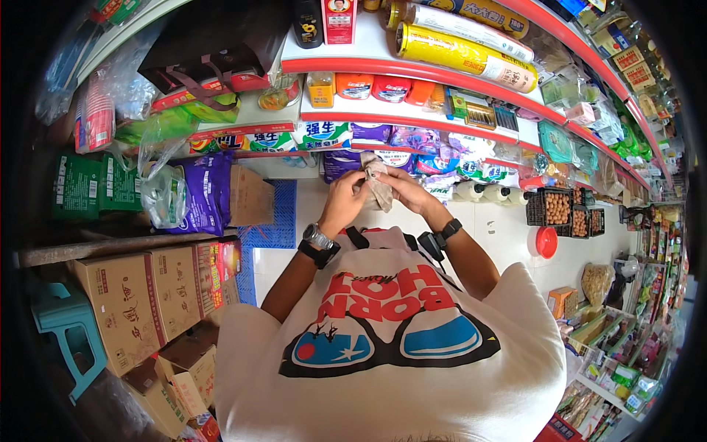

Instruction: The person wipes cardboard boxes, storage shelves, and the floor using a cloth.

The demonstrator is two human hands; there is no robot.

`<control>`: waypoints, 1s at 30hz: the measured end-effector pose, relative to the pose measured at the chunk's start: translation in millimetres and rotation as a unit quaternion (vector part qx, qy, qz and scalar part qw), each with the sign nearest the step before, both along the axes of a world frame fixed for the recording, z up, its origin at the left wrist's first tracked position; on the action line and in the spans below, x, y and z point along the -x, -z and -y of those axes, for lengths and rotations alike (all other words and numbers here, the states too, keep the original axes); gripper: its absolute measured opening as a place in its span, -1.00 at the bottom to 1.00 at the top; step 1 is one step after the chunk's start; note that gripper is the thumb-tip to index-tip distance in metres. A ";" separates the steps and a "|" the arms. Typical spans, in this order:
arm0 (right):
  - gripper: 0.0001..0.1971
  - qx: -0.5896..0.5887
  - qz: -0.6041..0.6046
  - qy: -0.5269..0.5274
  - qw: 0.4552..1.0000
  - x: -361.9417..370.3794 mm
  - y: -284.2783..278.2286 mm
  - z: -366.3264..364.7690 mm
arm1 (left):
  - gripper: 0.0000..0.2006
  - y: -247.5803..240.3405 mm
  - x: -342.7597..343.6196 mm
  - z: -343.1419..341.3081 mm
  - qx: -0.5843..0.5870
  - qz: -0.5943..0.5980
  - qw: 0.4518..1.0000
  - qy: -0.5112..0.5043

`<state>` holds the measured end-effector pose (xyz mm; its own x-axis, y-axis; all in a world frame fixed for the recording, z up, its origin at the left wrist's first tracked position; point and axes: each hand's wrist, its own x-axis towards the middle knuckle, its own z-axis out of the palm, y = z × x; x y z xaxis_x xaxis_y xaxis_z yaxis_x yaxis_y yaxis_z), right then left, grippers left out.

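Note:
A crumpled beige-grey cloth (378,193) hangs between my two hands in front of the lower shelf. My left hand (343,199) pinches its upper left side with bent fingers. From the other side my right hand (407,193) has its fingers closed on the cloth's right edge. Just beyond the cloth, purple bags of detergent (342,163) sit on the bottom shelf, partly hidden by my hands and the cloth. Green and white packs of washing powder (324,135) stand on the shelf above.
Bottles with red caps (355,86) line a middle shelf, under yellow tubes (464,59). At the left are cardboard boxes (118,309), a teal stool (70,324) and a blue plastic pallet (283,214). To the right stand egg crates (549,206) and a red bowl (546,241).

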<state>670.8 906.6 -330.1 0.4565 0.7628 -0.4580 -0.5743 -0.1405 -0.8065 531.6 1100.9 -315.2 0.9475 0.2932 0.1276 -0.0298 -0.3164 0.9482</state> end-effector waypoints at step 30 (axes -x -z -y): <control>-0.36 0.191 0.782 0.208 0.555 -100.5 -60.1 -306.9 | -0.85 -75.4 -81.2 -297.0 -0.111 0.051 0.992 0.032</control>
